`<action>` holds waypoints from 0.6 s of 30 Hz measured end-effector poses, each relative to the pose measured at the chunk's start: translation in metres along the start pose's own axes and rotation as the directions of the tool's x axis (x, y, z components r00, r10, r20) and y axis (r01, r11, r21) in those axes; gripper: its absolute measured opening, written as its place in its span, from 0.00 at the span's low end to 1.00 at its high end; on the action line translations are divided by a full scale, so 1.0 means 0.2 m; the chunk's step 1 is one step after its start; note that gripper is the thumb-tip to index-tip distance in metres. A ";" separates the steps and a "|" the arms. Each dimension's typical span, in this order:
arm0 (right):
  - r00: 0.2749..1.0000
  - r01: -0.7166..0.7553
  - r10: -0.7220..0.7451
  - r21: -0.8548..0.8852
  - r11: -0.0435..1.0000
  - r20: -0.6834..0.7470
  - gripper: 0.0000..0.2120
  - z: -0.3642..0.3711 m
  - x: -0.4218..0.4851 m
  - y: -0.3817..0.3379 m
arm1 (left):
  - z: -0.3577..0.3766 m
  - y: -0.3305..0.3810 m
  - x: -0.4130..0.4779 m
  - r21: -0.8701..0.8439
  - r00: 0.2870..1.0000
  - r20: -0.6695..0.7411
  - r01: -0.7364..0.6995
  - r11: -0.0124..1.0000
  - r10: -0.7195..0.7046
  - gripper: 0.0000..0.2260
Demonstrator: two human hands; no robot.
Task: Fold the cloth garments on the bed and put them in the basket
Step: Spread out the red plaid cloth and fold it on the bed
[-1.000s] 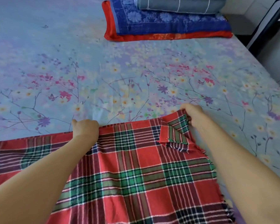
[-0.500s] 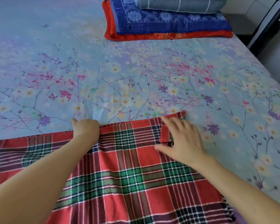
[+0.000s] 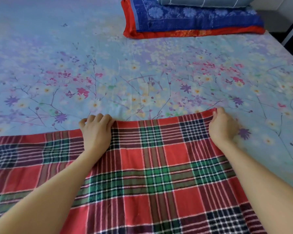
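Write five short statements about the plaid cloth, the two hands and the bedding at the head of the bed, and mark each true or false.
1. Both hands hold the far edge of the plaid cloth. True: the left hand and the right hand each have a grip on it.
2. The right hand holds the cloth's far right corner. True.
3. The cloth is already folded into a small square. False: it lies spread flat on the floral bedsheet.
4. A basket stands beside the cloth. False: no basket is in view.
5. The blue floral pillow lies under the red-edged bedding. False: it lies on top of it.
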State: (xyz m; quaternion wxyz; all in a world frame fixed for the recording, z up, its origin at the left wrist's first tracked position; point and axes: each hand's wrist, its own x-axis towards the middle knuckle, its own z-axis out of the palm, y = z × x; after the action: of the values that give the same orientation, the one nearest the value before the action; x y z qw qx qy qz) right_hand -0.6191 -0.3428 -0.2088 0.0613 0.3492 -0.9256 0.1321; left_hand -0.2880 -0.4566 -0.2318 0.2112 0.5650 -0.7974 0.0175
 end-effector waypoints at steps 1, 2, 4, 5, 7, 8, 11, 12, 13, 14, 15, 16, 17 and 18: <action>1.000 -0.015 0.015 -0.017 1.000 -0.016 0.10 0.02 0.00 -0.01 | 0.02 -0.01 0.00 -0.014 0.999 -0.040 0.004 1.000 -0.004 0.09; 1.000 -0.018 0.018 -0.047 0.999 -0.015 0.09 0.05 -0.01 -0.01 | 0.04 -0.02 -0.01 -0.023 0.997 -0.071 0.008 1.000 -0.009 0.08; 1.000 0.014 -0.012 -0.126 0.992 0.022 0.11 0.06 -0.01 -0.03 | 0.07 -0.03 -0.02 -0.017 0.997 -0.078 -0.001 1.000 -0.001 0.08; 0.999 0.035 -0.030 -0.151 0.988 0.038 0.13 0.05 0.00 -0.06 | 0.08 -0.03 -0.01 0.006 0.999 -0.051 0.001 1.000 0.000 0.09; 0.997 0.050 -0.040 -0.187 0.981 0.061 0.18 0.00 -0.02 -0.09 | 0.08 -0.02 -0.01 0.061 0.999 0.046 -0.001 0.998 -0.002 0.11; 0.998 0.052 -0.043 -0.200 0.978 0.048 0.21 -0.05 -0.04 -0.11 | 0.06 -0.01 0.00 0.076 0.996 0.094 0.001 0.997 -0.009 0.12; 0.971 0.234 -0.238 -0.089 0.968 -0.032 0.25 -0.20 -0.40 -0.15 | -0.03 0.05 0.04 0.026 0.968 0.226 0.110 0.994 -0.113 0.14; 0.938 0.345 -0.345 0.003 0.939 -0.021 0.24 -0.25 -0.62 -0.17 | -0.09 0.07 0.02 -0.002 0.964 0.227 0.145 0.989 -0.141 0.17; 0.879 0.471 -0.476 0.100 0.877 0.037 0.24 -0.30 -0.88 -0.16 | -0.17 0.11 -0.02 -0.027 0.971 0.198 0.145 0.989 -0.137 0.19; 0.779 0.593 -0.616 0.176 0.785 0.120 0.24 -0.34 -1.14 -0.12 | -0.26 0.16 -0.13 -0.038 0.983 0.150 0.109 0.993 -0.102 0.20; 0.661 0.683 -0.720 0.228 0.694 0.213 0.24 -0.37 -1.34 -0.05 | -0.37 0.20 -0.28 -0.062 0.991 0.129 0.046 0.997 -0.038 0.21; 0.555 0.747 -0.782 0.244 0.619 0.285 0.25 -0.37 -1.44 0.04 | -0.46 0.24 -0.46 -0.092 0.986 0.157 -0.035 0.995 0.049 0.22; 0.507 0.768 -0.796 0.246 0.591 0.330 0.25 -0.37 -1.47 0.17 | -0.55 0.28 -0.70 -0.117 0.958 0.241 -0.129 0.985 0.154 0.23; 0.533 0.760 -0.776 0.214 0.614 0.336 0.25 -0.35 -1.42 0.30 | -0.61 0.28 -0.94 -0.115 0.907 0.338 -0.225 0.968 0.251 0.24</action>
State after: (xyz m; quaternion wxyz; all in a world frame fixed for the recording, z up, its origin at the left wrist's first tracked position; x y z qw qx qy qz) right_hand -0.4441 -0.1004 -0.2130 -0.0829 0.7398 -0.6667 0.0373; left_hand -0.2482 -0.2357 -0.1752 0.0831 0.4496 -0.8851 -0.0870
